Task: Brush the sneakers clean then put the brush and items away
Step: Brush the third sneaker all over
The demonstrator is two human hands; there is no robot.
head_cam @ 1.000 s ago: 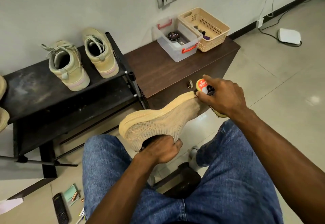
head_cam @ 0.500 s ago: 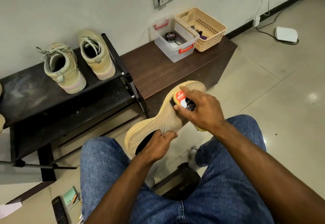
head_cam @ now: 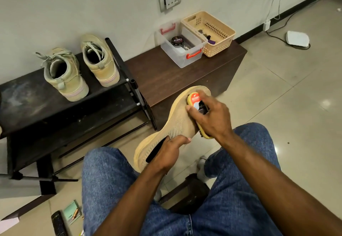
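Tan knit sneaker [head_cam: 174,124], gripped by left hand [head_cam: 169,149]; right hand [head_cam: 209,119] fingers clamp brush [head_cam: 197,102]. Loose hold could drop it.

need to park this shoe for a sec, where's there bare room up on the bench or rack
Bare room: the brown bench top in front of the clear bin, and the black rack top left of the two sneakers. Crowded: the bench's back corner, where the bin and the beige basket stand side by side.

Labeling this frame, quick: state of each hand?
Left hand: holding the tan knit sneaker at its opening.
Right hand: holding the yellow brush against the sneaker.
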